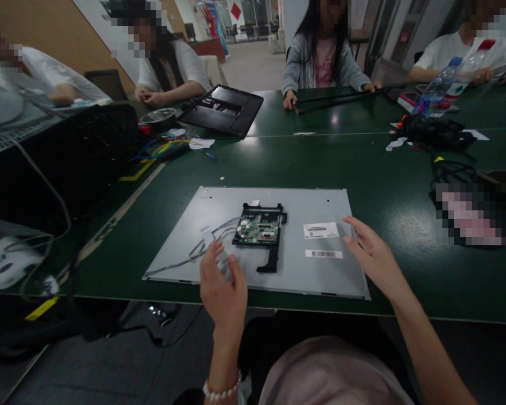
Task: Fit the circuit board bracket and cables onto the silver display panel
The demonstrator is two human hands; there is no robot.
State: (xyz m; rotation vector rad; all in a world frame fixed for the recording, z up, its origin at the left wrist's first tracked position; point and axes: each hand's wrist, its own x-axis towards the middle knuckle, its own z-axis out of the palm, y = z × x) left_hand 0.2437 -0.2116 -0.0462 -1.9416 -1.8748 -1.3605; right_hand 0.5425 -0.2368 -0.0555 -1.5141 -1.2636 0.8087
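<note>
A grey metal-backed display panel [312,197] lies flat on the table before me. On it rests a black plastic bracket [273,256] carrying a green circuit board [253,232], with thin grey cables [185,260] running left. My left hand [223,284] is above the panel's front left part, fingers curled around a pale, translucent flat ribbon cable [208,233] that sticks up past the fingertips. Over the panel's right edge, my right hand [373,256] hovers with thumb and fingers apart, holding nothing. Close to it are two white labels [321,230] on the panel.
Across the green table [320,163] sit several people; one grips a long black strip [341,102]. A black plastic housing [244,109] lies at the back left, near coloured wires [162,149]. Bottles [441,87], black cables and a phone [468,216] are on the right.
</note>
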